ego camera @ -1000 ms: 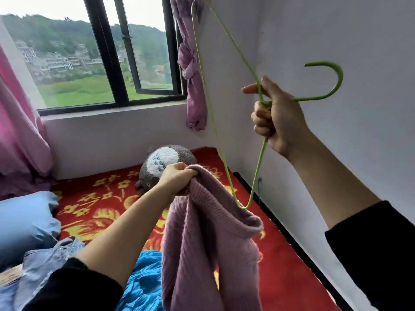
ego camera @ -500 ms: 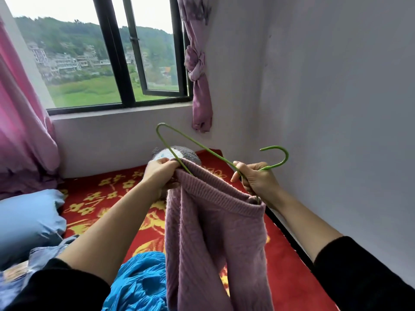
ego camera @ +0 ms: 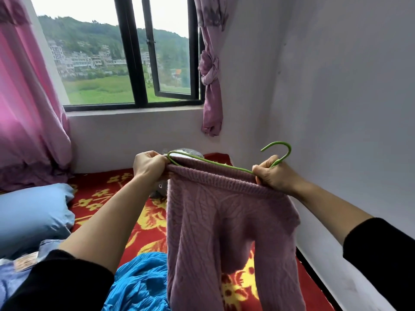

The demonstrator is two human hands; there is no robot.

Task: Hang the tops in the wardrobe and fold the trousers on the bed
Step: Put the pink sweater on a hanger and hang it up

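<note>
A mauve knitted sweater (ego camera: 224, 225) hangs in front of me above the bed (ego camera: 238, 286). A thin green wire hanger (ego camera: 211, 162) lies along its ribbed top edge, partly inside the opening, with the hook sticking up at the right. My left hand (ego camera: 149, 163) pinches the sweater's edge at the hanger's left end. At the base of the hook, my right hand (ego camera: 272, 175) grips the hanger together with the knit. A bright blue garment (ego camera: 139, 283) and pale denim (ego camera: 24, 265) lie crumpled below my arms.
The bed has a red cover with yellow flowers and stands against a white wall on the right. A blue pillow (ego camera: 33, 214) lies at the left, a grey plush toy (ego camera: 160, 189) behind the sweater. Pink curtains (ego camera: 27, 104) frame the window (ego camera: 132, 61) ahead.
My right hand came down from high by the wall and brought the hanger level with the sweater's top edge. The hanger's left end now sits at my left hand, and the sweater is spread wider.
</note>
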